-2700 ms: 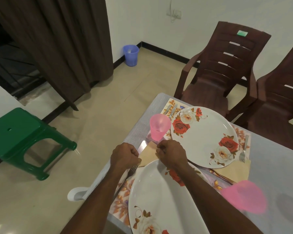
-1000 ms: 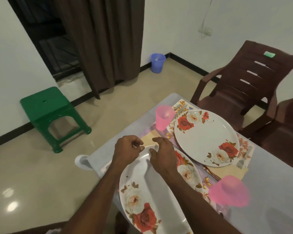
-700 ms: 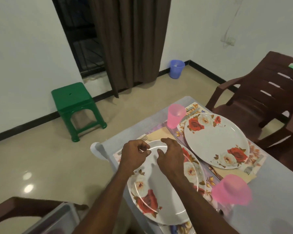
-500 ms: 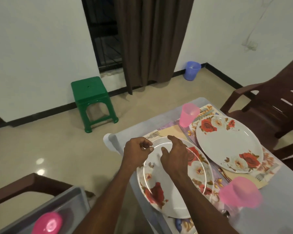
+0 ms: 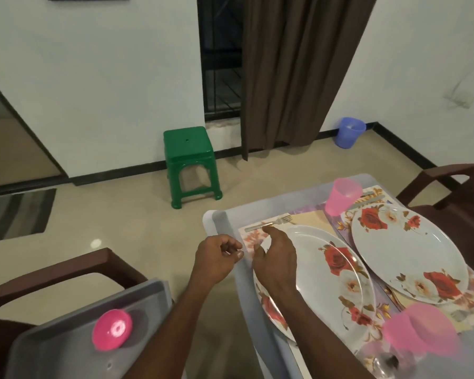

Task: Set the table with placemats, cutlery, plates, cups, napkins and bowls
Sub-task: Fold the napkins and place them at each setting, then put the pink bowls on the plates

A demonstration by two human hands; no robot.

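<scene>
Head view: both hands come off the near plate, and the gaze swings left toward the grey tray.

Counter [image 5: 260, 212] first: near plate [image 5: 329, 274] now sits free on its placemat [image 5: 253, 236], fork [image 5: 268, 223] beyond it, so this setting looks nearly done. Grey tray [image 5: 66, 348] carries a pink bowl [image 5: 112, 330], likely next. Right hand [image 5: 275, 258] open, fingers relaxed; left hand [image 5: 216, 255] loosely curled, empty. No readable writing anywhere.
</scene>
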